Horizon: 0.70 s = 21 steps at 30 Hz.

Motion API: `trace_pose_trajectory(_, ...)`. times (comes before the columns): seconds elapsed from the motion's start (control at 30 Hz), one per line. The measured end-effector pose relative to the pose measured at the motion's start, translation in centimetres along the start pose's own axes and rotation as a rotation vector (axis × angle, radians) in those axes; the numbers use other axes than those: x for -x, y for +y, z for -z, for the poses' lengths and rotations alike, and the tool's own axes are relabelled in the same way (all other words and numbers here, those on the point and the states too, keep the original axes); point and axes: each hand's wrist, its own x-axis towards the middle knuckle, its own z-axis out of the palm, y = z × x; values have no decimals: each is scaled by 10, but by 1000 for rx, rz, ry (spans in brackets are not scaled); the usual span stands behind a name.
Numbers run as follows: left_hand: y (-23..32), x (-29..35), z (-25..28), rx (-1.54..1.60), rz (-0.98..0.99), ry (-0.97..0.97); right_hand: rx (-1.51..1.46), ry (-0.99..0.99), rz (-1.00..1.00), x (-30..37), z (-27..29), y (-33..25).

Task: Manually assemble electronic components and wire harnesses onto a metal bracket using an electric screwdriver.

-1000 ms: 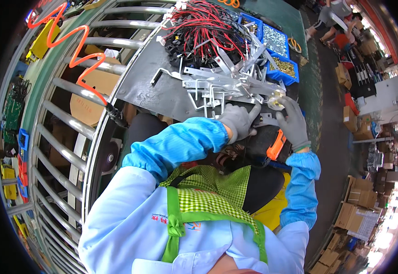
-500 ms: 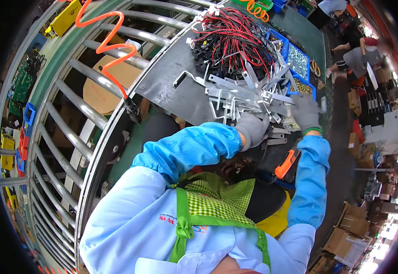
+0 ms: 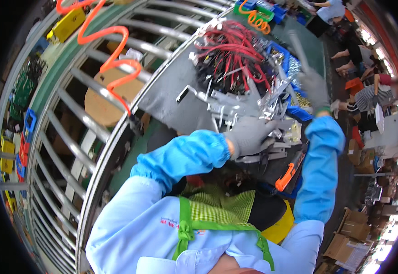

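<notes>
My left hand [image 3: 250,137], in a grey glove, rests at the near side of a pile of silver metal brackets [image 3: 231,108]. Its fingers curl together against the pieces there; what they grip is hidden. Blurred by motion, my right hand [image 3: 315,89] is raised over the right side of the bench, closed around a long flat metal strip [image 3: 298,49] that points away from me. A small clear bag [image 3: 293,132] lies by the brackets between my hands. Beyond the pile is a heap of red and black cables [image 3: 235,50].
Blue bins of small metal parts [image 3: 303,101] line the bench's right side. An orange-handled tool [image 3: 284,178] lies near the front edge. A coiled orange air hose [image 3: 123,61] hangs over the metal rails [image 3: 85,118] at left. Other people [image 3: 377,93] are at the far right.
My right hand has moved up and away to the right, swinging the metal strip to point away from me. My left hand has shifted slightly nearer, its fingers less tightly balled. The view has shifted slightly.
</notes>
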Motion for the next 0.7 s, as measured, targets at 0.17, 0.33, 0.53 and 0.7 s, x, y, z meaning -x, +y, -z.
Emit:
trace_pose_trajectory(0.17, -41, -17, 25, 94, -138, 366, 702, -318, 435, -65, -85, 26)
trace_pose_trajectory(0.33, -88, -64, 60, -223, -146, 610, -41, -164, -180, -71, -101, 5)
trace_pose_trajectory(0.53, -137, -121, 51, -399, 88, 237, 94, 367, 167, -40, 19, -16)
trace_pose_trajectory(0.7, -160, -121, 44, -430, 291, 93, -971, 614, 269, 4, 120, -105)
